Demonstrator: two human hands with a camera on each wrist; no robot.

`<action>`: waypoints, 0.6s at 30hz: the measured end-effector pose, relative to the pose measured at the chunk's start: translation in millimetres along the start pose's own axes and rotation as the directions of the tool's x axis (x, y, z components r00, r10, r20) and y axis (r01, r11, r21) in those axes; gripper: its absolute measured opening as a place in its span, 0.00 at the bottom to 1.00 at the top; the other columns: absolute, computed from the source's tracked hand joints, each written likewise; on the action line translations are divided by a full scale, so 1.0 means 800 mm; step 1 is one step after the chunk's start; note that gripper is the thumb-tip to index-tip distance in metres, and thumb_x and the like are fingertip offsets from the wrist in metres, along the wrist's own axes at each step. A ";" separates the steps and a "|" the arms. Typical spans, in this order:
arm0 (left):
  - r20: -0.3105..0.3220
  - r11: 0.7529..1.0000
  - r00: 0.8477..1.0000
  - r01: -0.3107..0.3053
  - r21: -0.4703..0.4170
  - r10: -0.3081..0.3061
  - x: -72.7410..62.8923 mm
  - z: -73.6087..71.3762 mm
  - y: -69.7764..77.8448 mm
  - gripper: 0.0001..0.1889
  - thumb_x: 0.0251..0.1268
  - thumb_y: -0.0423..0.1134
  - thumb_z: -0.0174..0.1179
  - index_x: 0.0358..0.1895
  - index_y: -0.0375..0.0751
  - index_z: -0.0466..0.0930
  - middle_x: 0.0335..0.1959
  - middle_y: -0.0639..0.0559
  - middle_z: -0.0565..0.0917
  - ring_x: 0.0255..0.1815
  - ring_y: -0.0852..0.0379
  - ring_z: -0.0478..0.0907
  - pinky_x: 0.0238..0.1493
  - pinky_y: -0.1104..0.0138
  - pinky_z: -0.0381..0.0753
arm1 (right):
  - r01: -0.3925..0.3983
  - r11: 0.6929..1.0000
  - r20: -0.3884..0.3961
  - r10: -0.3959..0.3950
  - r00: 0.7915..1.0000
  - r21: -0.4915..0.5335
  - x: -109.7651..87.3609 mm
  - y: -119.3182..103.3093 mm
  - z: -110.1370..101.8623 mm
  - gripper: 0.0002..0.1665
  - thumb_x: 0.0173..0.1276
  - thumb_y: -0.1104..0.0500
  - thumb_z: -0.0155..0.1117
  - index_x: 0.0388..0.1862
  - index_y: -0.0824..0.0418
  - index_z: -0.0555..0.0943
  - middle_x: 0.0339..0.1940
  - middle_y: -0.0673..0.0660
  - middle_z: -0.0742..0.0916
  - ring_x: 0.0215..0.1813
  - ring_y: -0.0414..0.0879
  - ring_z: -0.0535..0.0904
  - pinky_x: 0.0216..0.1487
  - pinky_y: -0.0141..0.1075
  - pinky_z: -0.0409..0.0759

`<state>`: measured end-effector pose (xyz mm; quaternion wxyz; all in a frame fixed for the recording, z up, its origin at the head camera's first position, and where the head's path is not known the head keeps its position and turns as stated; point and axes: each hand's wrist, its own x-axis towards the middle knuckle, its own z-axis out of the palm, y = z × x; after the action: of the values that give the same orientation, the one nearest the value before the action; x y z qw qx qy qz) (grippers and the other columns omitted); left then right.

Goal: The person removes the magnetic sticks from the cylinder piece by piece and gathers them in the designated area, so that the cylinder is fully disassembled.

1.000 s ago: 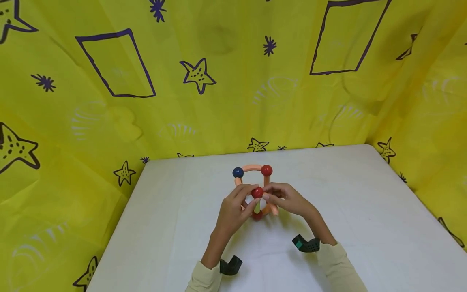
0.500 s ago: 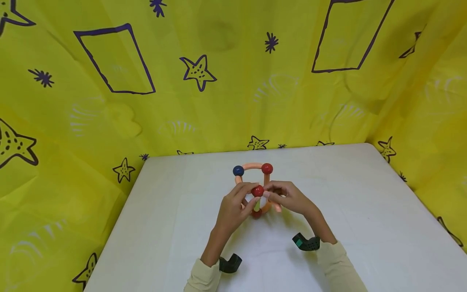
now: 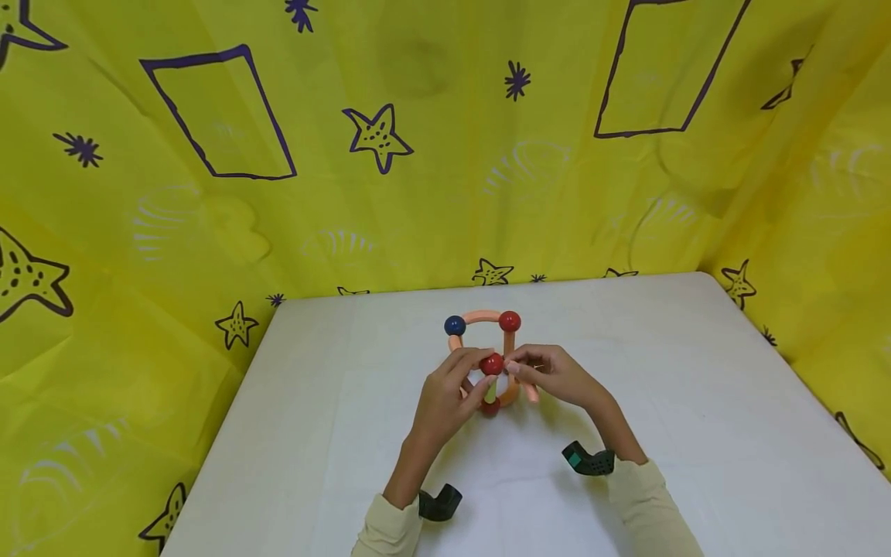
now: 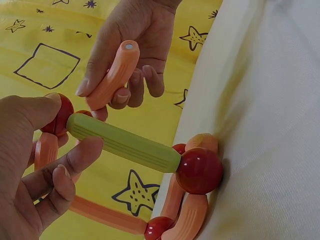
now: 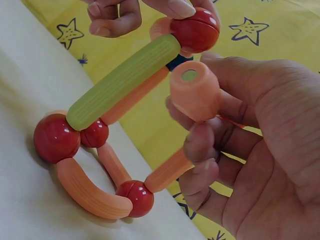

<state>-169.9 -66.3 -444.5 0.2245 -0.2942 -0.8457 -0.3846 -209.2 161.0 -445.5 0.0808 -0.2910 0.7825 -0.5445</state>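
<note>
My left hand [image 3: 442, 398] pinches a glossy red ball [image 3: 493, 363] between thumb and fingers. A light green ridged magnetic rod [image 4: 125, 142] runs down from that ball to a lower red ball [image 4: 200, 171]. In my right hand [image 3: 557, 379], thumb and fingers grip a curved orange magnetic rod [image 4: 116, 75]. Its free end, with a round metal magnet, faces the right wrist camera, beside the pinched ball. The partly built frame has more red balls [image 5: 135, 198], a dark blue ball [image 3: 455, 326] and orange rods [image 5: 92, 192]. Both hands cover part of the frame in the head view.
A white table [image 3: 334, 433] lies under the build. A yellow curtain [image 3: 445, 209] printed with stars and rectangles hangs behind it and along the sides. Dark wrist devices [image 3: 588, 459] sit below both hands, at the cream sleeves [image 3: 654, 503].
My right hand has drawn slightly to the right, away from the pinched red ball, with the curved orange rod tilting along. My left hand keeps its pinch. The view has shifted a little.
</note>
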 end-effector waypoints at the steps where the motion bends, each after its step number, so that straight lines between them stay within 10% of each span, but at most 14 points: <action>1: 0.002 1.000 1.000 0.003 -0.001 -0.003 0.000 0.000 0.000 0.22 0.61 0.38 0.67 0.59 0.47 0.77 0.50 0.52 0.81 0.40 0.60 0.80 0.30 0.75 0.80 | -0.013 1.000 0.003 0.013 1.000 -0.008 0.000 0.000 -0.001 0.13 0.74 0.58 0.58 0.47 0.67 0.82 0.37 0.70 0.84 0.38 0.48 0.81 0.41 0.35 0.81; 18: 0.008 1.000 1.000 0.012 0.014 -0.012 0.001 -0.002 0.002 0.21 0.64 0.41 0.66 0.59 0.48 0.77 0.50 0.52 0.82 0.39 0.60 0.80 0.30 0.76 0.79 | -0.283 0.950 -0.148 0.264 0.953 -0.129 -0.006 0.027 -0.021 0.16 0.69 0.50 0.64 0.42 0.63 0.82 0.34 0.54 0.88 0.39 0.44 0.83 0.45 0.38 0.78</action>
<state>-168.8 -66.4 -442.0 0.2207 -0.2891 -0.8510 -0.3788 -220.8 182.6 -459.2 0.0828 -0.1491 0.8574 -0.4857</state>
